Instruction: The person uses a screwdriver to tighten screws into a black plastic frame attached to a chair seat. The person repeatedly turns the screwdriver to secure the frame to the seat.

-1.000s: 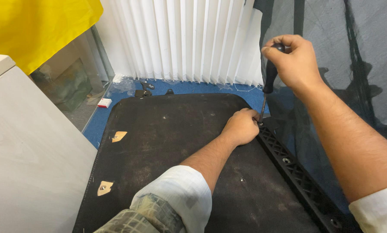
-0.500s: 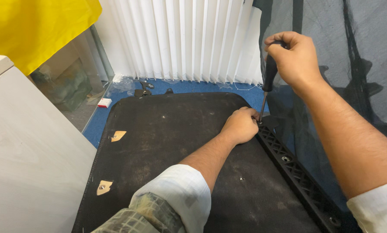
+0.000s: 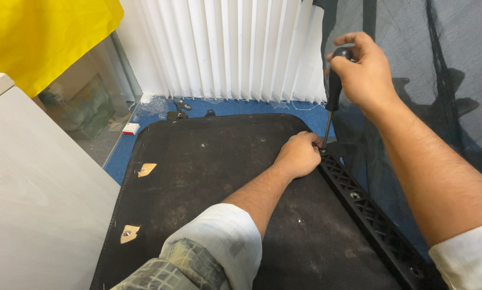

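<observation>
Pressing my left hand on the black panel, fingers curled beside the ribbed plastic strip. My right hand, above it, fully wraps the screwdriver, upright, tip down just beside my left fingertips.

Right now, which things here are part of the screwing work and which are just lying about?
In use: screwdriver in right hand; left hand steadying its tip; black plastic rail; dark panel.
Lying about: small red-and-white box; black parts by the blinds.
</observation>
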